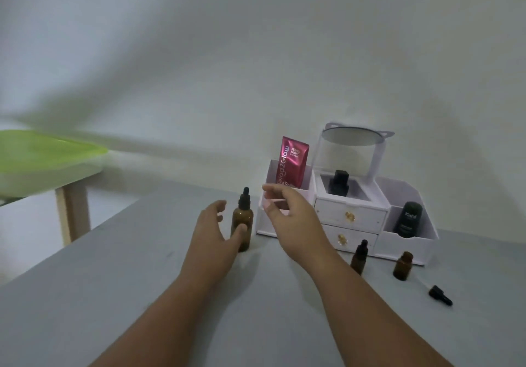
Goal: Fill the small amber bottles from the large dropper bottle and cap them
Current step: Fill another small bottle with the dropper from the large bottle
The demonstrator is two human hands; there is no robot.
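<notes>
Open-fingered, the left hand touches the dropper bottle and the right hand hovers beside it; the glass looks slick, best gripped mid-body.

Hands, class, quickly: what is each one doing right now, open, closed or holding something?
Left hand: open, thumb touching the large dropper bottle, no grip closed on it.
Right hand: open, fingers loosely curled, holding nothing.
</notes>
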